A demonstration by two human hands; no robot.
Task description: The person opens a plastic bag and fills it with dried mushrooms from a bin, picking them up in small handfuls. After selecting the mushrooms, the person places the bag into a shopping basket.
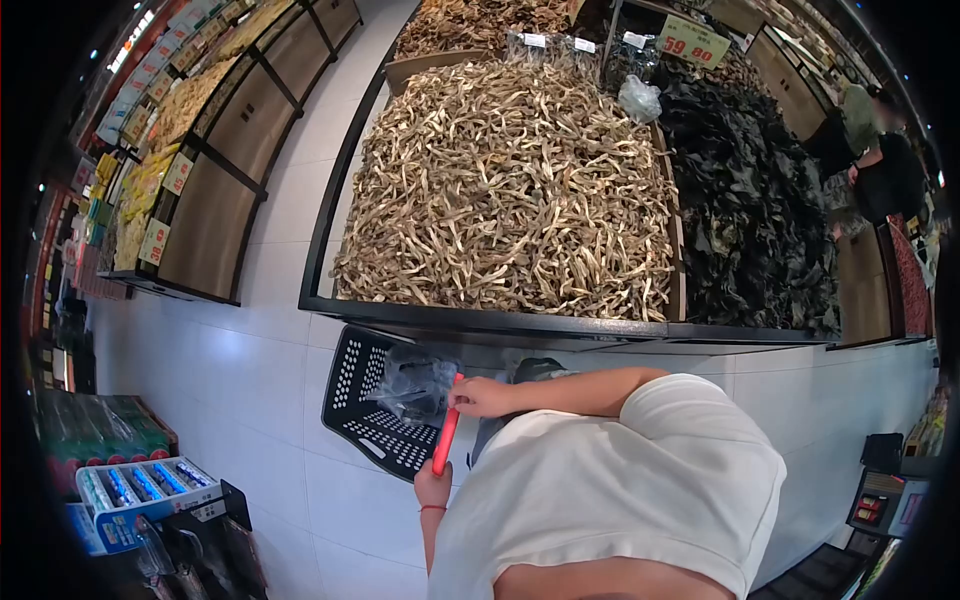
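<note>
Both my hands grip the red handle (445, 440) of a black perforated shopping basket (365, 420) in front of my white shirt. My right hand (480, 397) holds the handle's upper end, with the arm reaching across my chest. At the lower end sits my left hand (432, 487), a thin red band around its wrist. A clear plastic bag (415, 385) with something dark in it lies in the basket. Just beyond the basket is a large open bin of pale dried strips (510, 190).
A bin of black dried fungus (750, 210) adjoins on the right, under a price sign (693, 42). Wooden shelving with yellow tags (190, 150) runs along the left across a white tiled aisle. A small product display (140, 495) stands lower left. Another person (885, 165) stands far right.
</note>
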